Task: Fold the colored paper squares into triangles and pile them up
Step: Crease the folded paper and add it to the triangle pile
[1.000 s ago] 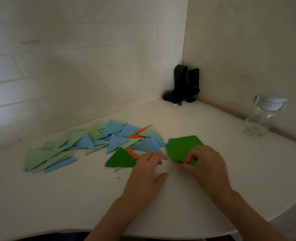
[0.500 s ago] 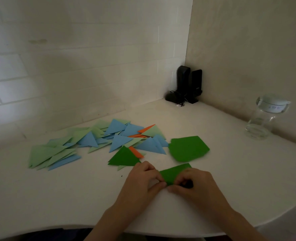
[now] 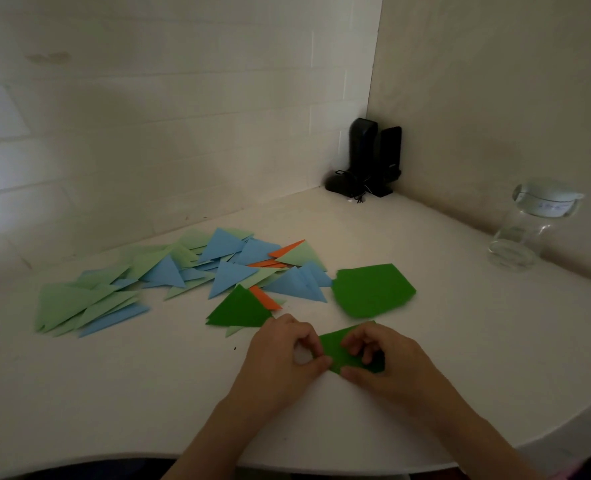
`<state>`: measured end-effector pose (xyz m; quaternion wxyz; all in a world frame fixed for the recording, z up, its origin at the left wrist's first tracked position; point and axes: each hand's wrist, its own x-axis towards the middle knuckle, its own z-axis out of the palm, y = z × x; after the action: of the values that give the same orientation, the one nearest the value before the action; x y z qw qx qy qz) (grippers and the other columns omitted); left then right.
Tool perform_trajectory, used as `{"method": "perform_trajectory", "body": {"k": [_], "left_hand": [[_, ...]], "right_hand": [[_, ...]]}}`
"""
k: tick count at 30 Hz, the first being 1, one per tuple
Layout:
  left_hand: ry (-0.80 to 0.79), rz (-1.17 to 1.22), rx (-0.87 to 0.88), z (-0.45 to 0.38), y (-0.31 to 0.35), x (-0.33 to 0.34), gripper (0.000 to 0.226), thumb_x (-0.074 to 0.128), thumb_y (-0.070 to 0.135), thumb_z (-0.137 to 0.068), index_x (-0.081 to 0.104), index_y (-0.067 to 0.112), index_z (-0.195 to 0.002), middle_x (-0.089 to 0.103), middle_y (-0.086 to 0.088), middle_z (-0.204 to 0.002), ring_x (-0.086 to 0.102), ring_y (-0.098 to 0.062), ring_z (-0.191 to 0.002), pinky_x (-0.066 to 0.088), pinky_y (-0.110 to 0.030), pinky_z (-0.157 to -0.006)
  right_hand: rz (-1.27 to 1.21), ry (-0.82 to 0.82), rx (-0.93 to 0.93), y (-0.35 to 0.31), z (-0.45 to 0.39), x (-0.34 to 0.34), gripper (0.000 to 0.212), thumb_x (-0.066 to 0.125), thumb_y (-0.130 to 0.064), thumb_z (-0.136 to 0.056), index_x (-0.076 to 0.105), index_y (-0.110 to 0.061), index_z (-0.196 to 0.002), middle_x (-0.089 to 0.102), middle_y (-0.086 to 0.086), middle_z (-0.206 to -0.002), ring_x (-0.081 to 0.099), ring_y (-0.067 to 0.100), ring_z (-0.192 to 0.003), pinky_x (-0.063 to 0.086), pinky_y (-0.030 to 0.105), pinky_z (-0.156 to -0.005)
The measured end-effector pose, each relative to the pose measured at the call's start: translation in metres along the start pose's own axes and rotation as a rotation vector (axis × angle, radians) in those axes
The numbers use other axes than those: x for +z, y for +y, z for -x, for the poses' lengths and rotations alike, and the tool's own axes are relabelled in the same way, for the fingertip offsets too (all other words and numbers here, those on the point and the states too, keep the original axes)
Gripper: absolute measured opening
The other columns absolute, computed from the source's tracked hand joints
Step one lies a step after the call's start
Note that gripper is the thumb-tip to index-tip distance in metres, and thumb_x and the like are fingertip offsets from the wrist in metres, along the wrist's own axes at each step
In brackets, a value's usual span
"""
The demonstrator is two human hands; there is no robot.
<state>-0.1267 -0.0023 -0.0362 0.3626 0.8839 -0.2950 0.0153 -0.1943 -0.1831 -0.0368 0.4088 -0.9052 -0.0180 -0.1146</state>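
Green paper point(image 3: 337, 351) lies on the table point(image 3: 460, 341) between the two hands, pinched at its left end by the left hand point(image 3: 280, 351) and at its right by the right hand point(image 3: 387, 362), each with curled fingers. It looks feather-light, thin and floppy, apt to slide on the smooth top; corners seem the best hold. More green squares point(image 3: 372, 289) lie just beyond the hands, the triangles point(image 3: 183, 275) beyond the left hand.

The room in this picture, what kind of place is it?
Probably a corner of a home or small office, used as a craft desk. A white table meets a white brick wall; black speakers stand in the corner, a glass jar by the wall, folded paper triangles lie spread.
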Motion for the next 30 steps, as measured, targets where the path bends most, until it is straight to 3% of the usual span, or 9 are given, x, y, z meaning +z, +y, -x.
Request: {"method": "perform_trajectory", "body": {"k": [5,9,12,14,16,19,23,27,30], "left_hand": [[-0.019,0.074,-0.002,0.002,-0.002,-0.007,0.018,0.076,0.027,-0.074,0.061,0.036,-0.073,0.054,0.014,-0.081,0.047,0.0,-0.084,0.031,-0.005,-0.07],[-0.036,0.096,0.032,0.004,-0.003,-0.011,0.018,0.072,0.018,-0.077,0.065,0.033,-0.083,0.057,0.013,-0.085,0.049,-0.001,-0.086,0.032,-0.005,-0.072],[-0.046,0.064,0.108,0.01,-0.006,-0.011,0.022,0.065,0.024,-0.075,0.063,0.035,-0.094,0.055,0.014,-0.094,0.045,0.001,-0.094,0.032,-0.006,-0.076],[-0.054,0.061,0.144,0.015,-0.006,-0.011,0.03,0.062,0.025,-0.073,0.06,0.037,-0.101,0.053,0.013,-0.102,0.043,0.002,-0.1,0.03,-0.005,-0.083],[-0.049,0.05,0.198,0.018,-0.006,-0.013,0.033,0.061,0.026,-0.072,0.061,0.033,-0.104,0.052,0.012,-0.109,0.041,0.001,-0.106,0.029,-0.006,-0.089],[-0.059,0.031,0.26,0.02,-0.008,-0.018,0.037,0.063,0.022,-0.071,0.061,0.028,-0.107,0.052,0.013,-0.115,0.042,0.001,-0.112,0.031,-0.01,-0.096],[-0.036,-0.048,0.294,0.021,-0.012,-0.02,0.029,0.062,0.018,-0.076,0.061,0.025,-0.104,0.057,0.012,-0.107,0.048,-0.001,-0.102,0.037,-0.014,-0.089],[0.012,-0.133,0.321,0.021,-0.014,-0.017,0.011,0.059,0.021,-0.084,0.063,0.024,-0.094,0.059,0.011,-0.098,0.048,-0.003,-0.093,0.037,-0.013,-0.08],[0.053,-0.192,0.344,0.022,-0.011,-0.013,0.017,0.049,0.027,-0.086,0.065,0.023,-0.092,0.06,0.007,-0.094,0.047,-0.005,-0.088,0.037,-0.016,-0.077]], "right_hand": [[0.011,-0.081,0.028,0.001,0.0,-0.011,0.03,0.08,-0.015,-0.071,0.065,-0.027,-0.094,0.064,-0.012,-0.086,0.056,-0.004,-0.079,0.038,0.005,-0.065],[0.056,-0.021,0.007,-0.005,-0.001,-0.009,0.024,0.08,-0.04,-0.068,0.066,-0.029,-0.085,0.062,-0.013,-0.078,0.057,-0.002,-0.077,0.039,0.007,-0.062],[0.19,-0.007,-0.078,-0.006,-0.004,0.004,0.036,0.055,-0.066,-0.064,0.055,-0.033,-0.078,0.05,-0.014,-0.074,0.052,0.003,-0.073,0.035,0.008,-0.061],[0.271,-0.05,-0.112,-0.005,-0.007,0.012,0.043,0.041,-0.069,-0.064,0.053,-0.03,-0.078,0.047,-0.014,-0.079,0.047,0.003,-0.071,0.034,0.014,-0.064],[0.315,-0.098,-0.146,-0.005,-0.01,0.016,0.05,0.034,-0.068,-0.066,0.058,-0.027,-0.082,0.046,-0.013,-0.083,0.045,0.006,-0.076,0.035,0.021,-0.067],[0.267,-0.162,-0.221,-0.007,-0.015,0.014,0.054,0.032,-0.062,-0.073,0.062,-0.019,-0.086,0.042,-0.016,-0.081,0.042,0.003,-0.077,0.029,0.012,-0.066],[0.17,-0.175,-0.321,-0.006,-0.021,0.006,0.037,0.042,-0.045,-0.086,0.062,-0.014,-0.085,0.043,-0.021,-0.08,0.042,-0.013,-0.08,0.031,0.004,-0.073],[0.174,-0.209,-0.357,-0.003,-0.022,0.005,0.031,0.041,-0.038,-0.093,0.062,-0.015,-0.092,0.053,-0.01,-0.088,0.044,-0.005,-0.086,0.032,0.006,-0.079],[0.226,-0.182,-0.361,0.001,-0.022,0.008,0.027,0.047,-0.039,-0.09,0.062,-0.017,-0.089,0.059,-0.002,-0.095,0.046,0.003,-0.089,0.032,0.006,-0.083]]}}
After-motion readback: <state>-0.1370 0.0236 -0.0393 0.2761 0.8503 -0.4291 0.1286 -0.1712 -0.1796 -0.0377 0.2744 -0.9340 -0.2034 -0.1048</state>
